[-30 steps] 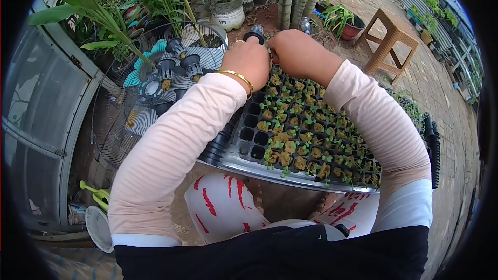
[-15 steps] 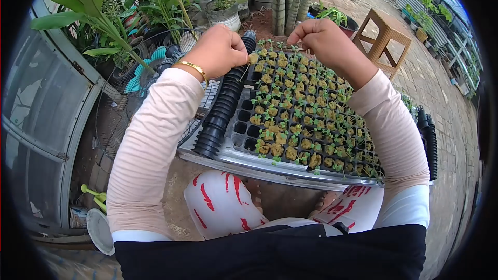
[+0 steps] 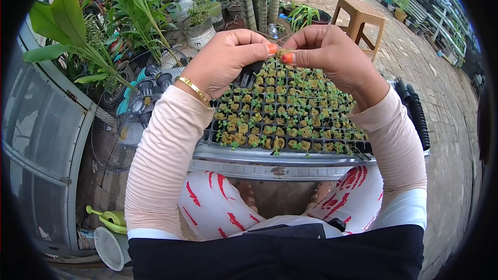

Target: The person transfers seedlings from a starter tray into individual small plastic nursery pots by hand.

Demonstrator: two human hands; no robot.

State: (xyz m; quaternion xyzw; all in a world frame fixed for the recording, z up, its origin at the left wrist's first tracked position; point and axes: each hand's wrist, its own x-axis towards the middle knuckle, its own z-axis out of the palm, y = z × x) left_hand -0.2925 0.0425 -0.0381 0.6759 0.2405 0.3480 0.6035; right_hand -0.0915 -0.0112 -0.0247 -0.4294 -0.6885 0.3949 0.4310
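My left hand (image 3: pixel 228 61) and my right hand (image 3: pixel 329 56) meet above the far side of a seedling tray. Between their pinched fingertips is a small yellow-brown seedling plug (image 3: pixel 282 52), mostly covered by the fingers. Below lies the black tray (image 3: pixel 365 148), its cells filled with similar spongy plugs and small green sprouts (image 3: pixel 290 109). Something black, perhaps part of a stack of net pots (image 3: pixel 252 68), shows just under my left fingers.
A metal-edged table (image 3: pixel 249 168) carries the tray. At left, a wire fan guard (image 3: pixel 106 148) holds several black net pots (image 3: pixel 147 89). Black stacked pots (image 3: pixel 415 111) line the right edge. Beyond are a woven-look stool (image 3: pixel 358 18), potted plants (image 3: pixel 199 31) and a watering can (image 3: pixel 111 220).
My hands were apart, with a plug in my left fingertips; now they have come together over it. The view has shifted, and the black stack on the left is mostly out of sight.
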